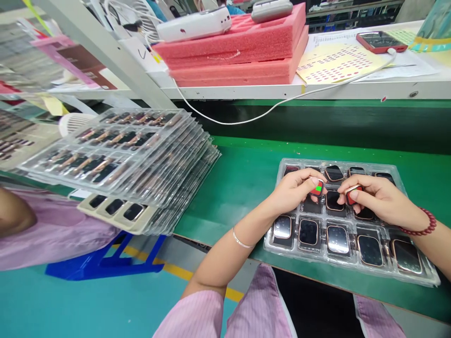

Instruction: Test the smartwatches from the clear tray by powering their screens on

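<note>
- Our left hand point(294, 190) pinches a small square watch body with a red-and-green sticker on its face point(318, 189), the fingers closed around its edges, just above the clear plastic blister tray point(424, 274).
- Our right hand point(378, 199) grips a second small watch body with a red face point(353, 194) the same way, fingers closed on its sides, over the tray's middle row.
- The tray lies on the green worktop point(246, 178), most pockets holding dark rose-rimmed watch bodies point(308, 232).
- We judge it best to hold each piece by its rim only, keeping fingertips off the glass.
- We should keep both pieces low over the tray, so a slip drops into a pocket.
- The tall stack of filled clear trays point(141, 155) sits well apart on the left; our elbows should stay clear of it.
</note>
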A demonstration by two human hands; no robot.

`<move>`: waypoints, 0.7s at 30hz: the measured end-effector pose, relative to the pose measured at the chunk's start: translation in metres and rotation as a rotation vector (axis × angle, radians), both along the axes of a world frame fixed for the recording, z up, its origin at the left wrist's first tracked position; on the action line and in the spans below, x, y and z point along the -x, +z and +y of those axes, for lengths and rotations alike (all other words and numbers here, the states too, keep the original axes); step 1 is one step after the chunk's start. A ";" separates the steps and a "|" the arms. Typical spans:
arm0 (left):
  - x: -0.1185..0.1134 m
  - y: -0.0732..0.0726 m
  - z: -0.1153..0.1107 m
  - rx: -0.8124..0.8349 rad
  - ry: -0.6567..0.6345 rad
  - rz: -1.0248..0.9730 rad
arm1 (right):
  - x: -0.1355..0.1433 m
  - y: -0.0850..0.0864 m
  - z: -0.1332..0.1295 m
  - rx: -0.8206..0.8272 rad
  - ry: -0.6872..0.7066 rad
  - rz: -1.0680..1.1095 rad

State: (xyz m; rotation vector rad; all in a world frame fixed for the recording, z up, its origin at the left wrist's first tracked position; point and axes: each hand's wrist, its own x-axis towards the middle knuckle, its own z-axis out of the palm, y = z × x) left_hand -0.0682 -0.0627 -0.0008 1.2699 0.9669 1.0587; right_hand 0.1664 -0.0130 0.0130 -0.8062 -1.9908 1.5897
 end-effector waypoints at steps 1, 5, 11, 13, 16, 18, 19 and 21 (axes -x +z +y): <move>0.000 -0.001 0.000 0.003 -0.001 0.011 | 0.001 0.001 0.000 -0.008 -0.002 0.003; 0.002 -0.003 0.000 -0.010 -0.003 0.029 | 0.001 0.003 -0.002 -0.044 -0.010 0.010; 0.001 -0.004 0.001 -0.040 -0.020 0.019 | 0.000 0.001 -0.002 -0.053 -0.009 -0.013; 0.001 -0.006 0.002 -0.059 -0.022 0.015 | 0.000 0.001 -0.001 -0.053 -0.014 -0.007; 0.001 -0.010 0.004 -0.083 -0.031 0.023 | 0.001 0.002 0.000 -0.045 -0.024 -0.008; 0.002 -0.011 0.004 -0.095 -0.031 0.036 | 0.001 0.003 0.000 -0.037 -0.031 -0.008; 0.002 -0.012 0.004 -0.102 -0.031 0.041 | 0.002 0.003 0.000 -0.035 -0.035 -0.007; 0.002 -0.013 0.004 -0.114 -0.038 0.044 | 0.002 0.003 0.000 -0.037 -0.035 -0.005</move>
